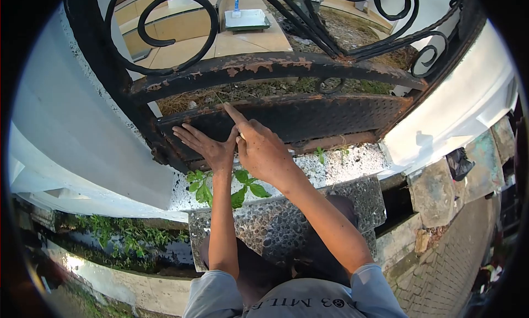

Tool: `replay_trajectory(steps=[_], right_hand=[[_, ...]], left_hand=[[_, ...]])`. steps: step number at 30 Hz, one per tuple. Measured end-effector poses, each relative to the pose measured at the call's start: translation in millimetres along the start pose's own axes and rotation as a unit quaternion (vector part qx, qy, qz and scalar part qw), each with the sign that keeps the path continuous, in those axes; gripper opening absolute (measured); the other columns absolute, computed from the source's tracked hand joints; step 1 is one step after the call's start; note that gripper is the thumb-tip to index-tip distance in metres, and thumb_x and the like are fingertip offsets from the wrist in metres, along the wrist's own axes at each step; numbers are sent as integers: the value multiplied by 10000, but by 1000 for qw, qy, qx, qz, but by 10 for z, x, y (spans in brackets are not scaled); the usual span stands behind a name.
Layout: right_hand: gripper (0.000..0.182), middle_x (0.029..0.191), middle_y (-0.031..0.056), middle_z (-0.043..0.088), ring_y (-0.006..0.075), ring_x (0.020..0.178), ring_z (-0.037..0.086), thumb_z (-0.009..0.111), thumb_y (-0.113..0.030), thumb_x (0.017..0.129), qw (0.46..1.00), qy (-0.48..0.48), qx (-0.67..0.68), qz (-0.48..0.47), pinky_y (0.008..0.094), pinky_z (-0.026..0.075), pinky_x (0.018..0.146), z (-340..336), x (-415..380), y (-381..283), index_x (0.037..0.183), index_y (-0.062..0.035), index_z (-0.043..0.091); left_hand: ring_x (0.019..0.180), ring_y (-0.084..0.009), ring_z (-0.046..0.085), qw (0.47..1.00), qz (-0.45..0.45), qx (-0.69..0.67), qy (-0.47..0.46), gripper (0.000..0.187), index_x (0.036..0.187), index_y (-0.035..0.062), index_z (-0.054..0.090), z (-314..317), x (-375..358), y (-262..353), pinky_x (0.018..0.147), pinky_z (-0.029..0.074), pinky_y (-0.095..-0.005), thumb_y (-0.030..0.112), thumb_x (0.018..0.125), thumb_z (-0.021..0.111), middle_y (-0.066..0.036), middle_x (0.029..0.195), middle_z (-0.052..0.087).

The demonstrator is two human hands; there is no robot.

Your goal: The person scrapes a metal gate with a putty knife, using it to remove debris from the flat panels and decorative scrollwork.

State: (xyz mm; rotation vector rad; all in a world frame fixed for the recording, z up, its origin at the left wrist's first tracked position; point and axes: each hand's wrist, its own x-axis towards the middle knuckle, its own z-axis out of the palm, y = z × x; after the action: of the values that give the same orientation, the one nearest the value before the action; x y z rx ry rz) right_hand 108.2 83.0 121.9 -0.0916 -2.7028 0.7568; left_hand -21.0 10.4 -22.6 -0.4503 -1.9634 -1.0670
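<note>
A black metal gate (264, 117) with curled bars and a dimpled lower panel stands before me, its paint peeling to rusty brown patches. My left hand (212, 148) lies against the left part of the panel, fingers stretched and apart. Right beside it, my right hand (260, 151) is curled, with its index finger extended along the panel toward the upper edge. A small pale bit shows at the curled fingers, and a thin line runs past the fingertip; what the hand grips is mostly hidden.
Beyond the gate, a white tray (246, 19) with a blue-handled item sits on tiles. White walls (82, 136) flank the gate. Green plants (242, 188) grow at the sill, by a pebbled step (275, 224). A ditch (127, 241) runs at left, a black bag (459, 163) lies right.
</note>
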Motion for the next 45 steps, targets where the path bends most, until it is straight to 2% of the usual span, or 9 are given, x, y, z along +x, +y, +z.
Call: replay_trajectory(steps=[2, 6, 11, 14, 21, 27, 30, 37, 45], right_hand=[[675, 943, 238, 573, 365, 636, 657, 554, -14, 848, 997, -9, -77, 5, 420, 555, 536, -158, -47, 18, 1465, -122, 301], [660, 943, 236, 567, 352, 623, 663, 562, 18, 814, 985, -18, -166, -36, 403, 564, 507, -142, -106, -7, 1432, -115, 374], [649, 952, 232, 591, 337, 633, 664, 538, -2, 858, 967, 46, -249, 3, 382, 572, 542, -398, -284, 391, 1442, -225, 365], [675, 984, 253, 602, 332, 627, 666, 535, 5, 856, 969, 6, -240, -56, 377, 568, 512, -476, -439, 313, 1456, -236, 340], [718, 1089, 274, 589, 339, 661, 663, 566, -3, 827, 964, -70, -255, -34, 396, 574, 574, -686, -583, 73, 1468, -209, 320], [704, 1082, 257, 584, 339, 657, 646, 554, -4, 836, 960, -66, -267, -50, 403, 566, 597, -755, -550, 120, 1465, -222, 325], [705, 1073, 251, 587, 329, 644, 644, 554, -6, 837, 960, -106, -260, -15, 395, 563, 599, -784, -526, 33, 1467, -222, 323], [702, 1035, 227, 591, 290, 602, 642, 548, -13, 844, 956, -122, -268, -16, 368, 554, 534, -845, -502, -30, 1471, -222, 310], [662, 1011, 214, 588, 311, 611, 634, 529, -24, 861, 953, -145, -265, -14, 399, 554, 566, -892, -429, -15, 1464, -205, 324]], left_hand=[[1411, -442, -105, 1000, -6, -2, 1, 1340, 1492, 66, -81, -24, 12, 48, 1116, 61, -610, 492, 621, 844, -278, 1517, -111], [1417, -428, -100, 1000, -2, 5, 6, 1323, 1493, 62, -69, -23, 35, 56, 1122, 68, -597, 456, 629, 851, -273, 1519, -109], [1418, -432, -76, 999, -49, -15, -12, 1244, 1504, 100, -38, -95, 41, 125, 1108, 67, -621, 421, 671, 829, -258, 1528, -87], [1421, -430, -49, 998, -42, 25, -35, 1215, 1506, 92, 49, -157, 95, 205, 1104, 82, -621, 454, 651, 833, -262, 1529, -58], [1429, -403, -14, 997, -22, 38, -68, 961, 1444, 160, 302, -243, 247, 275, 1091, 43, -672, 460, 682, 805, -153, 1556, 60], [1432, -388, 33, 999, -7, 16, -40, 860, 1373, 181, 426, -213, 301, 298, 1103, 38, -658, 333, 635, 840, -116, 1537, 178], [1430, -391, 34, 999, 19, 7, -41, 816, 1343, 194, 452, -179, 297, 245, 1096, -7, -672, 429, 656, 824, -114, 1534, 191], [1401, -320, 208, 998, 42, -38, -39, 693, 1210, 194, 572, -153, 363, 324, 1112, -41, -649, 386, 595, 827, -5, 1355, 466], [1263, -252, 376, 1000, 13, -22, -14, 495, 1043, 200, 655, -150, 430, 393, 1121, 11, -572, 381, 604, 796, 37, 1111, 566]])
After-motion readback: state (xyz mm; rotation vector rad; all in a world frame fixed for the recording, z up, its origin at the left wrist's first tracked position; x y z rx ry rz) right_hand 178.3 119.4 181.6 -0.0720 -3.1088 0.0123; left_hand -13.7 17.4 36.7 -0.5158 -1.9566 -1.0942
